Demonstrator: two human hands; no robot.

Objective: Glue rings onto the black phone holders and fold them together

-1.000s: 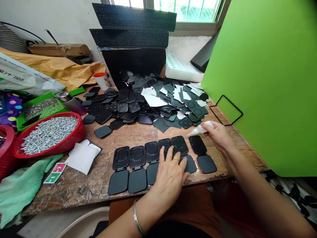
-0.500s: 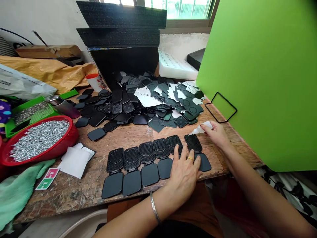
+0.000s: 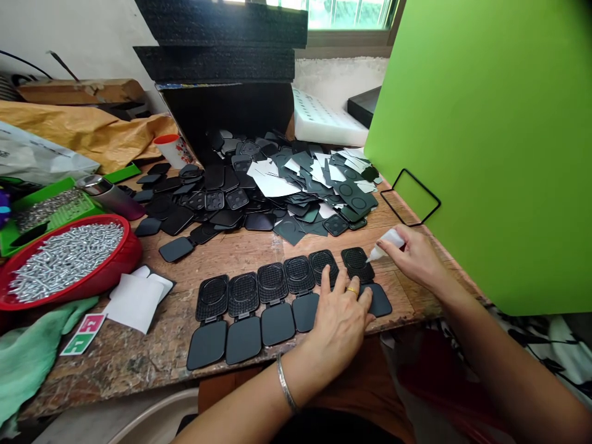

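Observation:
Along the table's front lies a row of several black hinged plastic pieces (image 3: 243,295), each unfolded flat, with a ribbed half behind and a smooth half (image 3: 243,340) in front. My right hand (image 3: 416,256) is closed around a small white squeeze bottle (image 3: 388,244). The bottle's thin nozzle points down at the right edge of the rightmost ribbed half (image 3: 357,264). My left hand (image 3: 343,308) lies with fingers spread over the two rightmost pieces, partly covering them. Its fingertips reach the hinge area, and nothing is gripped in it.
Behind the row spreads a heap of black plastic pieces (image 3: 222,179) mixed with white and dark sheets (image 3: 272,182). A red bowl of metal screws or rivets (image 3: 69,259) stands left, near a tumbler (image 3: 111,196) and cup (image 3: 172,151). A green panel (image 3: 481,154) borders the right.
My right hand has moved the bottle's nozzle from the ribbed half's back edge forward to its right edge. My left hand stays on the pieces. The whole view has shifted slightly.

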